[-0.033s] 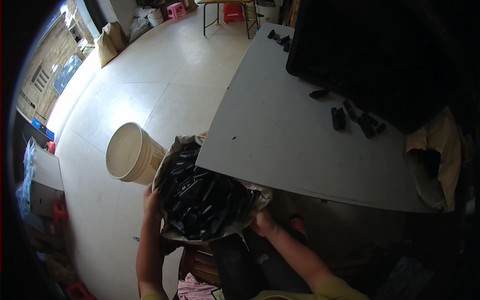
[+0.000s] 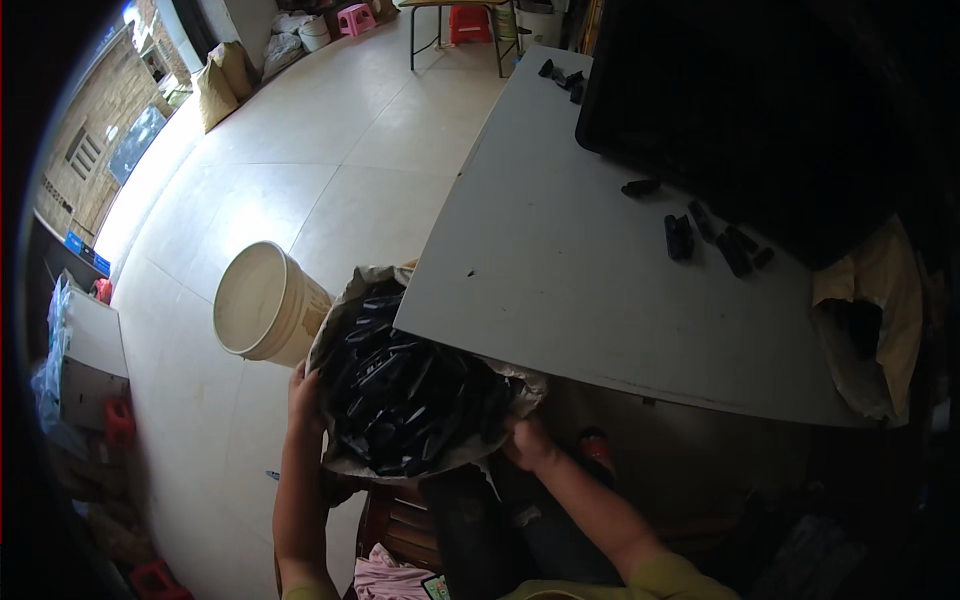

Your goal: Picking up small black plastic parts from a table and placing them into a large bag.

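Observation:
A tan sack stands open at the near left corner of the grey table, filled with several black plastic parts. My left hand grips the sack's left rim. My right hand grips its near right rim, just under the table edge. Both forearms come up from the lower edge.
A cream bucket stands on the floor, touching the sack's left side. Loose black parts lie on the table by a large black mass. Another tan sack hangs at the table's right end. Stools stand far off.

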A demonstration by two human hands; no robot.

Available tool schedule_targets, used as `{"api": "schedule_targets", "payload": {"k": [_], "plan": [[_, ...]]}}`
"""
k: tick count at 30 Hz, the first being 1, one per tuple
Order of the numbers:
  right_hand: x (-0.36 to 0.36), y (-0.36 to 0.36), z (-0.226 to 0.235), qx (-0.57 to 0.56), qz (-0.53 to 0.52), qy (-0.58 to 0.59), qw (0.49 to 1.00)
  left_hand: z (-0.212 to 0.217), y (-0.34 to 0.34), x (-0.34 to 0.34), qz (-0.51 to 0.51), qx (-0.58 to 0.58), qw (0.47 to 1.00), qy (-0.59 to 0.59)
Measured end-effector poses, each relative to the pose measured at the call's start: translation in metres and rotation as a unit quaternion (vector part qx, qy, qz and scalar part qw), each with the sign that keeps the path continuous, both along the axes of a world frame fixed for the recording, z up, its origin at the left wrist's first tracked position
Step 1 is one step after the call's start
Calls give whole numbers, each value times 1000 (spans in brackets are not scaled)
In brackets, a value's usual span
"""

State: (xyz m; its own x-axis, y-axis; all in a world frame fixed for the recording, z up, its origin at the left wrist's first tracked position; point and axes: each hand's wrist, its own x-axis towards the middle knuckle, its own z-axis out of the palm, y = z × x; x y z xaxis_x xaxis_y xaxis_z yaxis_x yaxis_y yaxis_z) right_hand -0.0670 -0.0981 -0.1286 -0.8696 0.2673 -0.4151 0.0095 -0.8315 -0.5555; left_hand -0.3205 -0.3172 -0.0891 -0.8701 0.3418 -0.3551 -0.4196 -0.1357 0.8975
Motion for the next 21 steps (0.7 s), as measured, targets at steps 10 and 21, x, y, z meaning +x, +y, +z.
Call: {"api": "schedule_targets", "payload": {"k": [10,21], "plan": [[-7,-19,5,160,-45,-224,960,-39,-1,-46,81,62,993,-57],[-60,-12,-78,336,2,-47,941,-57,10,-131,-11,123,991,-46]]}}
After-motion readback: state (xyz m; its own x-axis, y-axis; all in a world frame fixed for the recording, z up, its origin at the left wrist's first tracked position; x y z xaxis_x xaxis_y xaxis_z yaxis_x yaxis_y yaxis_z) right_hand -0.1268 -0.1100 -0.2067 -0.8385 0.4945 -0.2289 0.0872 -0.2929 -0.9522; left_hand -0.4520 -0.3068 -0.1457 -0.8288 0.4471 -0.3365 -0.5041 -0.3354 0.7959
